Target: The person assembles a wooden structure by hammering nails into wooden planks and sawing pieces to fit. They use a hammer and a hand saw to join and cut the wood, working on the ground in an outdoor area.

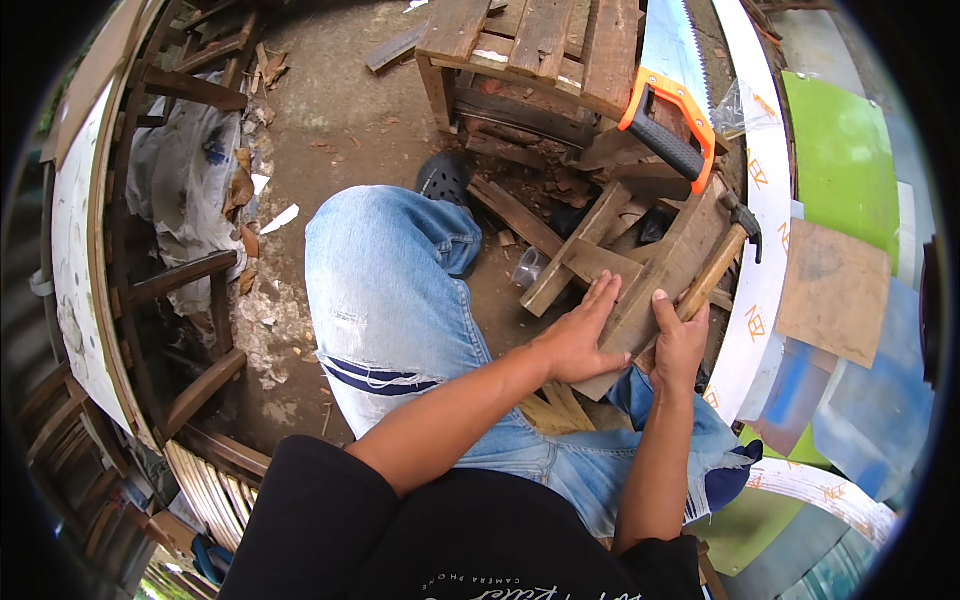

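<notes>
- While the person sits with knees raised in torn blue jeans (385, 290), both hands rest on a weathered wooden board (668, 268) that slants across the right thigh.
- Left hand (580, 338): fingers extended and close together, palm pressed flat on the board's lower end; it grips nothing.
- Right hand (680, 345): fingers curled around the wooden handle of a hammer (722, 262), thumb lying along the board's right edge.
- Hammer: dark metal head at the upper end, just beside the board's far corner.
- Handsaw (668, 120): orange-and-black grip, blade leaning on a wooden pallet crate (535, 50) beyond the board.
- Scrap timber (585, 262) lies crossed under the board on the dirt ground.
- Coloured sheets (845, 160), green and blue, lie to the right.
</notes>
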Action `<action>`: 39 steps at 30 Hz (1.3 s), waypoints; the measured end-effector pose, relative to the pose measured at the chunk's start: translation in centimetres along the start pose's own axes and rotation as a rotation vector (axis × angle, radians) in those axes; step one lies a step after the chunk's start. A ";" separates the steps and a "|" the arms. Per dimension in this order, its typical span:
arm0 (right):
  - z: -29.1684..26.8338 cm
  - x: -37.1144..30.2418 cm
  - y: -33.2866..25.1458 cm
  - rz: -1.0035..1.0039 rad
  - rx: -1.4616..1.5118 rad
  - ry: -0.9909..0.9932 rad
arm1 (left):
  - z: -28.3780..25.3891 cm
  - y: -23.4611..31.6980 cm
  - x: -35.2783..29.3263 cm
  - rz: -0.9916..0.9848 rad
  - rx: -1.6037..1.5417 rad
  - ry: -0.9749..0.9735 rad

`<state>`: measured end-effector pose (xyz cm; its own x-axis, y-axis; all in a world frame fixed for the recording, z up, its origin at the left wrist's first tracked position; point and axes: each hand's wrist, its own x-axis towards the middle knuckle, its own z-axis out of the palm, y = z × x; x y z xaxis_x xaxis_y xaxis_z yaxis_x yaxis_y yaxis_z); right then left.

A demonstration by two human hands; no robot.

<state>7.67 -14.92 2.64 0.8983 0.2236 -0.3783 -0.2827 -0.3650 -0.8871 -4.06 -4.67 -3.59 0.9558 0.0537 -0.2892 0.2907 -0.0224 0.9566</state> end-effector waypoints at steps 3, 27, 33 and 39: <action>0.3 0.0 0.1 -0.001 0.000 0.008 | 0.1 -0.1 -0.2 -0.008 -0.006 0.023; -8.7 -6.7 -1.0 -0.239 -0.572 -0.026 | -0.4 -1.2 -0.2 -0.031 -0.132 0.062; -10.3 -7.9 -0.8 -0.307 -0.763 -0.171 | -0.3 -2.9 0.5 0.002 -0.242 0.056; -9.8 -8.0 -0.2 -0.300 -0.855 -0.207 | -0.4 -3.4 0.7 0.022 -0.221 0.052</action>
<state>3.85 -25.54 8.44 0.7925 0.5431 -0.2775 0.3694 -0.7895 -0.4902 -4.40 -4.15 -7.04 0.9565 0.1070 -0.2716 0.2477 0.1945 0.9491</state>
